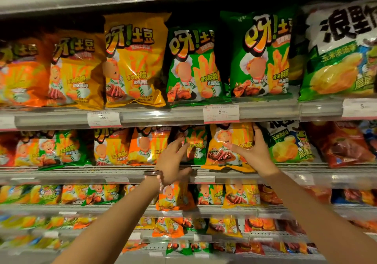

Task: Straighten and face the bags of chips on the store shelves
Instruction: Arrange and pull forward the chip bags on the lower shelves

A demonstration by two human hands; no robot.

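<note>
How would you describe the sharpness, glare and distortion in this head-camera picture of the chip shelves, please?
Head view: the upper-shelf green chip bags are fairly sharp; the lowest shelves smear into blur; the left hand is slightly motion-blurred, the right hand on the yellow chip bag clearer; glare spots glint on the plastic price rail; wide-angle bending curves the shelf edges.

- Yellow chip bag (230,147): glossy, with a cartoon chef, fries and grilled meat on its front; it stands on the second shelf (122,172) facing out, tilted slightly, its bottom edge jutting over the shelf lip.
- Green chip bag (195,145): just left of the yellow bag, set further back, partly hidden.
- Orange chip bag (146,147): left of the green one, upright, facing out.
- White-and-green chip bag (289,145): just right of the yellow bag, upright.
</note>
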